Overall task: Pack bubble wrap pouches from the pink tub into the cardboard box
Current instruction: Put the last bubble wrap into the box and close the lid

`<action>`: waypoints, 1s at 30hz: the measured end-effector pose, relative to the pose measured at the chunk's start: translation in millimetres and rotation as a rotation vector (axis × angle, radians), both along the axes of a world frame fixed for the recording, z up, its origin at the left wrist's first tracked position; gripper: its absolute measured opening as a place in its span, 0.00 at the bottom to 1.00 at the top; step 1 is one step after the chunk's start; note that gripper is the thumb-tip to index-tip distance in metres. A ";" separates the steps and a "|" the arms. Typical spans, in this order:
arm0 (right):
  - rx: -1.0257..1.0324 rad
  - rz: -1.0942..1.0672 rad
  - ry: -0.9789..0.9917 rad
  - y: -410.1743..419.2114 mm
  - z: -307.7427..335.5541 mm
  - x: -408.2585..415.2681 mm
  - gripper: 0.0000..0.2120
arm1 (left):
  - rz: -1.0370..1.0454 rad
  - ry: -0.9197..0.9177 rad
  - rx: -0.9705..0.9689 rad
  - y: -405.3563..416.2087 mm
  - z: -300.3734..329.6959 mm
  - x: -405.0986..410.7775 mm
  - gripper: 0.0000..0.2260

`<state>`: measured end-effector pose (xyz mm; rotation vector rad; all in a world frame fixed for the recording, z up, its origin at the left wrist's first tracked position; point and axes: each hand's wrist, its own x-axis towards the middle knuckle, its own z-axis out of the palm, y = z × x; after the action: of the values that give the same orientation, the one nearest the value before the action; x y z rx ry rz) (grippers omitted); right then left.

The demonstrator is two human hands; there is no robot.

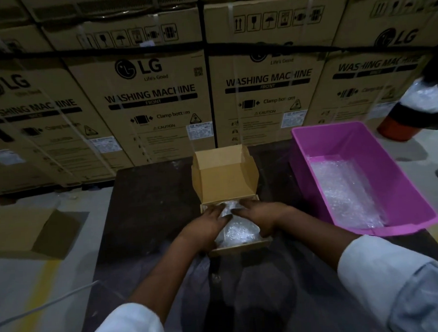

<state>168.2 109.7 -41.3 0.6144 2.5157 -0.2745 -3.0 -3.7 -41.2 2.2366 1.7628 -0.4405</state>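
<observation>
Head view: the cardboard box (226,190) stands open at the middle of the dark table (149,209), its lid flap raised on the far side, and bubble wrap pouches (238,231) already lie inside it. Both hands are in the box. The left hand (207,225) presses on the pouches from the left, and the right hand (259,215) presses from the right, the fingertips of both meeting near the far inner wall. Each grip reads as released, with the fingers extended flat on the wrap and not curled round it, though the fingertips are partly lost in the glare. The pink tub (425,207) sits on the same table, to the right of the box and apart from it, with its long axis running from near to far. The remaining pouches (347,190) lie flat along its floor on the same line. The supply therefore lies rightward of both hands, and the right hand is plainly the nearer. In judgement, the next pickup falls to that hand, reaching sideways over the tub's near left wall.
</observation>
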 end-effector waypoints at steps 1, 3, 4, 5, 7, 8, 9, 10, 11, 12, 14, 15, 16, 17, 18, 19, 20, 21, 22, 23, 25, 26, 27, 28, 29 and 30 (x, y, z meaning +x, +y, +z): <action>-0.001 0.005 0.003 -0.4 -1.4 -2.0 0.50 | -0.016 0.036 -0.012 3.0 0.7 2.9 0.38; 0.000 0.012 -0.009 -2.5 -2.4 -5.6 0.48 | -0.032 0.084 -0.010 6.8 1.4 8.6 0.39; 0.002 0.016 -0.018 -3.4 -1.7 -6.9 0.48 | -0.033 0.098 0.000 7.5 1.1 10.6 0.40; 0.010 0.024 -0.021 -3.8 -0.2 -7.5 0.49 | -0.035 0.103 0.010 8.4 0.0 11.9 0.42; 0.031 0.041 -0.014 -4.6 3.4 -7.5 0.50 | -0.045 0.100 0.022 11.6 -2.3 11.8 0.41; 0.037 0.051 -0.016 -4.6 6.4 -7.2 0.50 | -0.048 0.091 0.013 13.8 -3.0 11.2 0.39; 0.036 0.058 -0.019 -3.1 8.1 -6.6 0.51 | -0.051 0.073 0.000 15.8 -3.4 10.2 0.39; 0.022 0.062 -0.017 -0.6 9.5 -6.1 0.51 | -0.049 0.057 -0.025 17.2 -1.6 9.4 0.39; -0.002 0.062 -0.013 1.8 10.8 -5.7 0.51 | -0.049 0.045 -0.052 18.3 1.2 8.8 0.39; -0.022 0.059 -0.001 5.0 11.7 -5.3 0.51 | -0.049 0.034 -0.070 19.0 5.6 7.7 0.39; -0.036 0.047 0.041 13.1 8.8 -2.1 0.52 | -0.024 0.019 -0.057 16.3 14.5 5.7 0.41; -0.004 0.054 0.060 16.4 7.6 1.0 0.50 | 0.002 0.029 -0.031 12.8 16.9 4.1 0.42; 0.066 0.070 0.060 17.9 7.9 4.3 0.47 | 0.025 0.055 0.009 8.9 16.9 2.0 0.43; 0.144 0.083 0.046 17.2 9.1 7.3 0.44 | 0.041 0.093 0.052 4.4 15.3 -0.5 0.42; 0.207 0.086 0.027 14.8 11.1 9.6 0.43 | 0.055 0.130 0.090 0.6 11.6 -3.3 0.41; 0.242 0.073 0.009 12.0 10.1 10.7 0.41 | 0.068 0.155 0.121 -3.2 8.7 -5.4 0.40; 0.266 0.054 -0.001 8.4 9.3 10.6 0.40 | 0.085 0.165 0.142 -5.3 6.3 -5.9 0.39; 0.282 0.034 -0.014 5.0 8.2 9.3 0.39 | 0.099 0.166 0.158 -5.8 4.4 -4.8 0.38; 0.293 0.019 -0.031 1.4 7.3 6.9 0.37 | 0.112 0.170 0.164 -4.6 3.3 -2.4 0.38; 0.301 0.011 -0.055 -2.0 7.0 4.2 0.35 | 0.122 0.181 0.162 -3.2 2.0 0.8 0.37; 0.311 0.009 -0.106 -6.4 7.6 0.4 0.33 | 0.150 0.193 0.153 -1.6 -0.5 6.2 0.36; 0.295 -0.001 -0.095 -7.3 8.6 0.0 0.32 | 0.168 0.177 0.147 -1.4 -1.8 7.1 0.36; 0.260 -0.015 -0.067 -6.7 9.0 0.4 0.33 | 0.176 0.144 0.140 -1.0 -1.7 6.9 0.36; 0.217 -0.029 -0.016 -5.9 11.4 1.6 0.34 | 0.178 0.092 0.130 -0.9 0.7 6.5 0.36; 0.172 -0.037 0.046 -4.6 13.3 2.7 0.36 | 0.171 0.031 0.126 -0.6 3.5 5.5 0.37; 0.131 -0.038 0.106 -4.3 15.6 3.9 0.39 | 0.163 -0.027 0.125 -1.2 5.6 4.4 0.39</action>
<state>172.1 105.4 -25.7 0.7171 2.6414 -0.1604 1.5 -4.9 -35.6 2.1450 1.9895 -0.2723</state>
